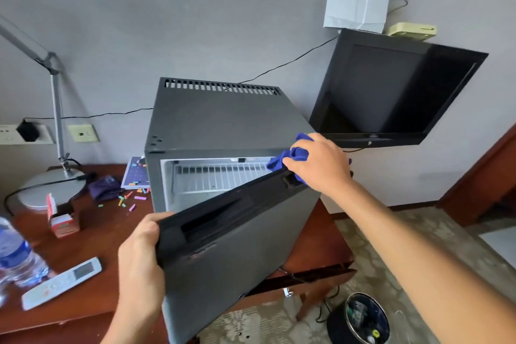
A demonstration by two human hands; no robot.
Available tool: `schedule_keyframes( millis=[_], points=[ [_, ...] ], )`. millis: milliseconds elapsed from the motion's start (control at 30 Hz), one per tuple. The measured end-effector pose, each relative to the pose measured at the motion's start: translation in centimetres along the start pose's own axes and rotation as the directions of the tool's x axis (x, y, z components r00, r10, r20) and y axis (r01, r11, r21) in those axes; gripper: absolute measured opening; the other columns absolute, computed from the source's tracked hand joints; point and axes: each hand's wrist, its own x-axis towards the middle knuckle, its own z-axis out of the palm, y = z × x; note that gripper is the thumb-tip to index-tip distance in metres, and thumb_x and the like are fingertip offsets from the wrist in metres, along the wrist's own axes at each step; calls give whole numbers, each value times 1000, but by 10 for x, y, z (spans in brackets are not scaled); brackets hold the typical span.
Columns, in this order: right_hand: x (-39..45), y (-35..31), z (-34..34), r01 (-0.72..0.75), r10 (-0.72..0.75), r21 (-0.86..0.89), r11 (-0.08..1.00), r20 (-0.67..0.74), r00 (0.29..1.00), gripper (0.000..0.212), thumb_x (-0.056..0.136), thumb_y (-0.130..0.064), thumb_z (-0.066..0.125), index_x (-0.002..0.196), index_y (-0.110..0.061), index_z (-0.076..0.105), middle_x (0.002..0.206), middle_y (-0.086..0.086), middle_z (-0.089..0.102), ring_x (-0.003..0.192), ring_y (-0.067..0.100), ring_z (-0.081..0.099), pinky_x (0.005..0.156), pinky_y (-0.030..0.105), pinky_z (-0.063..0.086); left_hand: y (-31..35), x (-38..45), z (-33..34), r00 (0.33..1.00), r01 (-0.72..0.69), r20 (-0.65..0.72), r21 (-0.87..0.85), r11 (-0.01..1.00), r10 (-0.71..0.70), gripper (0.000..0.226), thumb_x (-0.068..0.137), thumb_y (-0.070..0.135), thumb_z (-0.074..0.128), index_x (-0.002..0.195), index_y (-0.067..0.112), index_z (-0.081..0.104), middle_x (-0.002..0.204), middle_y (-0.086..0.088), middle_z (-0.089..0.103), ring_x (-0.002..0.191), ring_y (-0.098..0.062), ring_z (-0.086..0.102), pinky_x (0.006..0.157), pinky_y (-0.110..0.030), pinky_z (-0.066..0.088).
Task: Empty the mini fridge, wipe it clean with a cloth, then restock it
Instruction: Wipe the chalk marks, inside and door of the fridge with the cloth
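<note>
From the head view, the mini fridge sits on the worktop. The left hand grips the open door. The right hand squeezes the blue cloth at the top corner. Keep the door steady and rub slowly along the edge.

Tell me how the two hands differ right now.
The left hand grips the free edge of the fridge door, low and near; the right hand reaches higher and farther, at the door's hinge-side top corner. The right holds a blue cloth; the left holds none. Both are bare.
</note>
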Motion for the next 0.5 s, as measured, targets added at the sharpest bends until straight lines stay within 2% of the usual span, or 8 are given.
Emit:
schedule_keyframes(
  millis=[67,133,233,300,400,500],
  points=[
    [-26,-17,2,16,-3,112,994,-112,994,26,81,-50,72,103,-35,75,120,-11,63,110,21,60,76,29,37,3,-20,-3,998,-47,52,18,999,46,43,86,49,41,95,26,76,89,-6,77,83,-19,66,68,-25,46],
    [-58,-42,-3,40,-8,265,963,-120,993,24,77,-51,73,93,-33,76,114,-14,65,103,17,62,77,29,42,13,-47,-2,985,-137,119,70,988,128,42,88,51,42,100,27,75,92,-2,77,83,-12,68,73,-22,48],
    [-118,-74,-22,199,-153,368,908,-151,977,27,72,-56,70,87,-33,75,101,-12,66,95,13,64,78,30,49,23,-88,4,958,-210,221,117,971,181,35,89,49,47,108,35,72,100,7,78,91,-4,70,80,-14,49],
    [-164,-81,-36,304,-245,411,859,-191,951,23,72,-51,74,85,-33,75,100,-14,66,94,9,63,79,27,50,31,-113,11,939,-222,296,134,966,175,35,86,50,49,115,45,69,106,16,77,98,1,70,83,-10,49],
    [-216,-61,-54,356,-283,480,802,-220,934,17,69,-42,79,82,-33,73,103,-19,65,97,5,61,80,27,51,34,-158,29,914,-222,383,198,955,133,43,80,54,53,122,61,60,111,32,71,104,12,66,85,-5,46],
    [-244,-11,-73,310,-251,547,778,-182,951,18,69,-38,82,83,-32,73,105,-20,65,101,5,62,82,33,53,27,-208,58,888,-300,436,309,902,146,56,82,65,51,137,67,44,125,42,60,112,17,60,89,0,40]
  ],
)
